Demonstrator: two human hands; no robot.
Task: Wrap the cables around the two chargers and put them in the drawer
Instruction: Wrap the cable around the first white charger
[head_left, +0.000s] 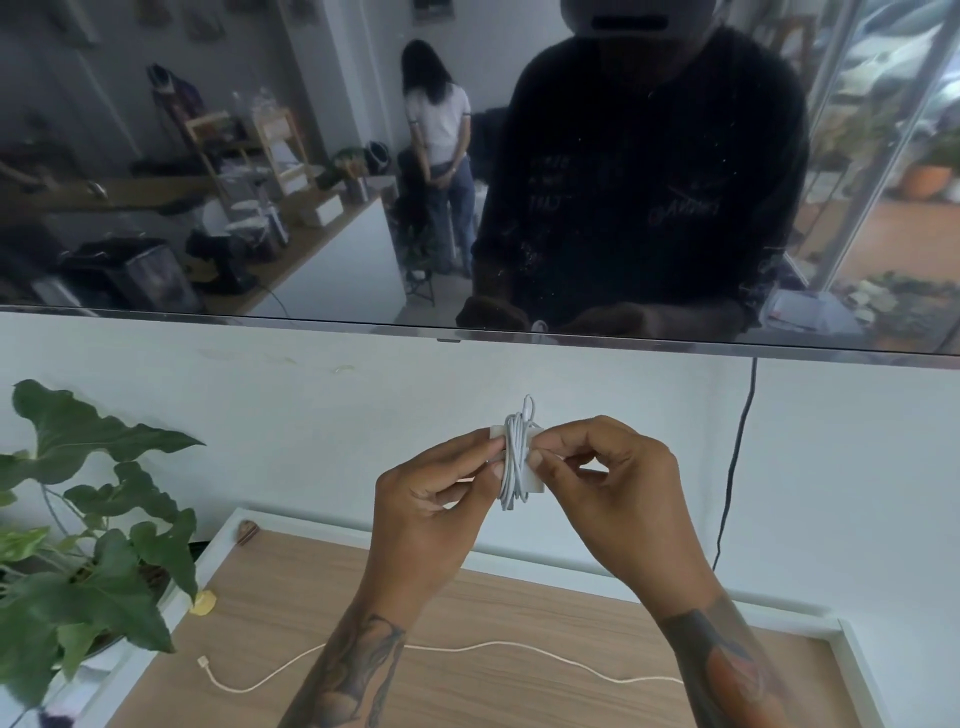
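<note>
We are pinching the white charger (514, 457) between our left hand (436, 499) and right hand (602, 493), its cable (514, 467) coiled around it. It looks light and stiff, the cable slippery. Below our wrists, the second cable (467, 649) is lying loose on the table (519, 597).

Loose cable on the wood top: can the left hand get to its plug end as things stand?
Probably yes, once freed. The left hand is pinching the wrapped charger along with the right hand. The loose cable lies exposed on the wood top, with nothing covering its plug end.
</note>
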